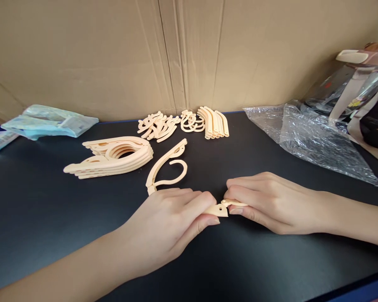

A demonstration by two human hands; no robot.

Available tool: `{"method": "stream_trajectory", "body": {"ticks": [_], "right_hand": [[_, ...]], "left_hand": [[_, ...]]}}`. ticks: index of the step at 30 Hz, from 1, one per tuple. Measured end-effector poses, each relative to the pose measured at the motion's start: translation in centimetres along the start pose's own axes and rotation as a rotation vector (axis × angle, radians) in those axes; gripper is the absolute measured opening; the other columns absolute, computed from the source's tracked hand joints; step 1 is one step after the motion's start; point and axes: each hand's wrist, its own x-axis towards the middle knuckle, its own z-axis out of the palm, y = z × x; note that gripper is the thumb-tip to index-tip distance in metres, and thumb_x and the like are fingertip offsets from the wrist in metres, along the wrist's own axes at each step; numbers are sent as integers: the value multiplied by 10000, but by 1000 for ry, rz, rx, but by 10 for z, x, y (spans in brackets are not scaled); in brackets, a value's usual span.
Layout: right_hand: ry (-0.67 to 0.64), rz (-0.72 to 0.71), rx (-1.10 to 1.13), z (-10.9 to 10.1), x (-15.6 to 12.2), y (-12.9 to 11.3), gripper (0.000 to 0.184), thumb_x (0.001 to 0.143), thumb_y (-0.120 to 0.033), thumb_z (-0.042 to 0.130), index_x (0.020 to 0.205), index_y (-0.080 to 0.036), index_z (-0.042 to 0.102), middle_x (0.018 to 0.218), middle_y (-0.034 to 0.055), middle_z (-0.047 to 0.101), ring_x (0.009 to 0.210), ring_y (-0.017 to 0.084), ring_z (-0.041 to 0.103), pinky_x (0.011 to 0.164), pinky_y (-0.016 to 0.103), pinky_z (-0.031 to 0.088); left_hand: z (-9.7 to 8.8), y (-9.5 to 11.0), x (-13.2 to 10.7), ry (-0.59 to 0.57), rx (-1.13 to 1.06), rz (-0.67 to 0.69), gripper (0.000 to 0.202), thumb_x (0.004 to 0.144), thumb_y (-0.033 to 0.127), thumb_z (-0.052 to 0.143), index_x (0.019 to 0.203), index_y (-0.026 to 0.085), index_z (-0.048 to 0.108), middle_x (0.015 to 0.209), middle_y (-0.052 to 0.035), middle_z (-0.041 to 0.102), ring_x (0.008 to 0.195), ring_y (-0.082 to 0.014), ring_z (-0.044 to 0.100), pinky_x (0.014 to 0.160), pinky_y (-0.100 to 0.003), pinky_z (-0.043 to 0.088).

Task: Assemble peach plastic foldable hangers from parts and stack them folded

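Note:
My left hand (168, 220) lies on the black table (50, 218) with its fingers closed on a cream plastic hanger (166, 165); its arm and hook stick out behind the hand. My right hand (271, 201) faces it, thumb and fingers pinched on another cream hanger piece (222, 208) at the joint between both hands. Most of that piece is hidden by the fingers.
A stack of cream hanger arms (113, 157) lies to the left. Piles of small hooks (157, 126), rings (192, 121) and curved bars (216, 122) sit by the cardboard wall (189, 54). A clear plastic bag (308, 138) and a kettle (353, 84) are at right, blue packets (47, 121) at left.

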Motion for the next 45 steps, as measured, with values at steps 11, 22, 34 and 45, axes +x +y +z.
{"method": "stream_trajectory", "body": {"ticks": [11,22,34,45], "right_hand": [[48,-31,-201,10,0,-3,372,1089,-268,306,776,-189,492,684,-29,457,564,121,385,513,266,284],[29,59,-71,8,2,-7,240,1057,-231,367,850,-193,482,738,-30,486,595,114,422,552,252,317],[16,109,-13,7,6,-7,180,1000,-190,440,823,-213,418,724,-57,435,577,98,381,527,252,281],[40,54,-80,8,3,-6,176,1005,-181,426,832,-210,438,706,-44,479,545,104,376,503,253,258]], "left_hand": [[5,-2,1,35,80,51,271,1091,282,323,896,215,499,695,66,541,572,-114,512,553,-243,344],[6,-4,1,37,9,5,212,1083,285,358,924,225,484,728,79,552,590,-100,536,558,-229,359],[0,3,4,-21,6,-39,253,1075,285,372,884,197,513,720,53,594,595,-118,572,545,-243,395],[-2,3,6,-34,-89,-82,163,1060,255,432,920,220,509,724,87,572,603,-90,565,564,-199,382]]}}
